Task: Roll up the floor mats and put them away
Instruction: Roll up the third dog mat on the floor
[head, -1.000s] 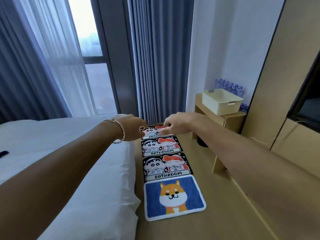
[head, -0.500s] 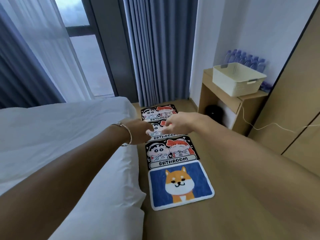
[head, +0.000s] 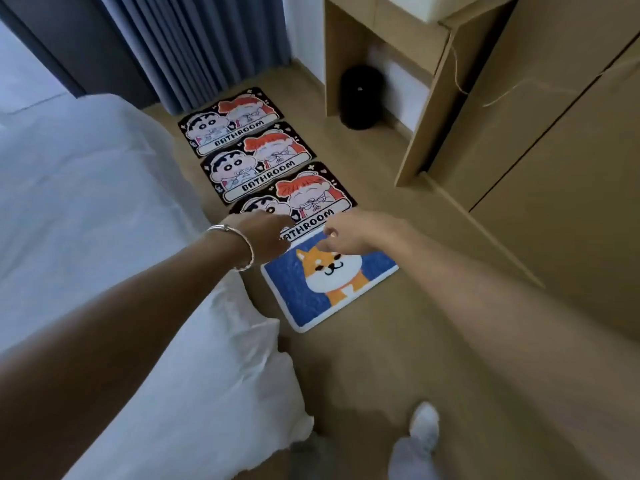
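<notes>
Both arms reach forward and down from the near edge of the view. The left hand point(head: 266, 237), with a silver bracelet point(head: 242, 249) on its wrist, shows only its back. Its fingers point away and are hidden, so I cannot tell how wide its grip is. The right hand point(head: 349, 233) is just to its right, with its fingers loosely bent and nothing seen between them. Both hands are over the line where two mats meet, and I cannot tell whether they touch the mats.

Four mats lie flat and unrolled in a row on the wooden floor point(head: 381, 358), edge to edge, running from near to far. The nearest is the blue dog mat point(head: 329, 285). Beyond it come the near bathroom mat point(head: 315, 199), the middle bathroom mat point(head: 256, 161) and the far bathroom mat point(head: 228, 121).

A bed point(head: 86, 202) with white bedding runs along the left of the row. A blue-grey curtain point(head: 194, 39) hangs at the far end. On the far right stands a wooden side table point(head: 377, 26) with a black bin point(head: 358, 97) under it and a white basket point(head: 460, 6) on top. A wooden cabinet point(head: 554, 140) fills the right side. The person's feet point(head: 422, 427), in white, show at the near edge.
</notes>
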